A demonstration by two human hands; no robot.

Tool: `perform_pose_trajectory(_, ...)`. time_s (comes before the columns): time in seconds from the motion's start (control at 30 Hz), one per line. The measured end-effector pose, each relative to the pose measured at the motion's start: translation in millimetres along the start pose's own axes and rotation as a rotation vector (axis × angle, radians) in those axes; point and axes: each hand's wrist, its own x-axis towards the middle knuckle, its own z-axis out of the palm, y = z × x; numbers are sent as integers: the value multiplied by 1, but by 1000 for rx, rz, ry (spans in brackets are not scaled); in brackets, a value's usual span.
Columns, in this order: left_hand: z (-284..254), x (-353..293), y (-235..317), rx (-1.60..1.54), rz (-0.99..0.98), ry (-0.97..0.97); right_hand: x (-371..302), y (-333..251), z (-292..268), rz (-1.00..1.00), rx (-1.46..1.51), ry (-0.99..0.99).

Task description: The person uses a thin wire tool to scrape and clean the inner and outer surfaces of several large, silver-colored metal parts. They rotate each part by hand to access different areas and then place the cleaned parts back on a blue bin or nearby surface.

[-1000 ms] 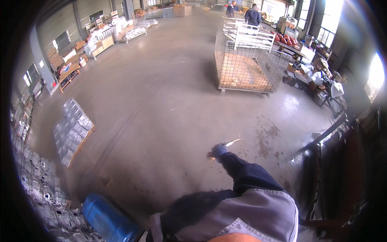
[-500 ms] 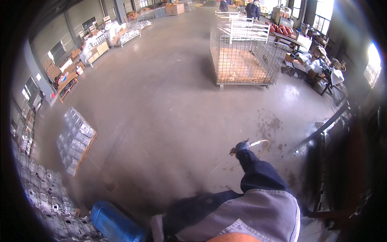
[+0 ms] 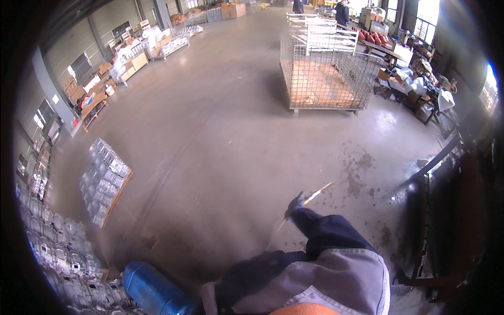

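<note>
My right hand (image 3: 296,203), in a dark glove, reaches out over the floor at the end of a dark sleeve. Its fingers are closed round a thin rod (image 3: 318,193) with a pale and yellow stretch, angled up to the right. A faint thin line runs from the hand down to the left; whether it belongs to the rod I cannot tell. My left hand does not show. Low at the left lies a blue plastic container (image 3: 155,289), apart from my right hand.
Silvery metal parts (image 3: 58,241) are stacked at the left, with another pallet load (image 3: 105,181) beyond. A wire-mesh cage (image 3: 331,86) stands ahead, a cluttered table (image 3: 415,94) to its right. A dark frame (image 3: 425,226) is near my right. A person (image 3: 342,13) stands far off.
My right hand has moved left and slightly down with the rod, which now looks straight rather than smeared into a curve. The background has shifted slightly right.
</note>
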Motion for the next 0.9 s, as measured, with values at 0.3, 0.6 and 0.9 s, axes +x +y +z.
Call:
perform_pose_trajectory(0.3,7,-21,-8,-65,-14,28,-92,90,-38,-455,1222,333)
perform_pose_trajectory(0.6,63,-115,-37,-284,-164,153,-205,25,-166,-1299,1382,-361)
perform_pose_trajectory(0.9,150,-189,-91,-289,-413,453,-340,-26,-297,-1707,759,-348)
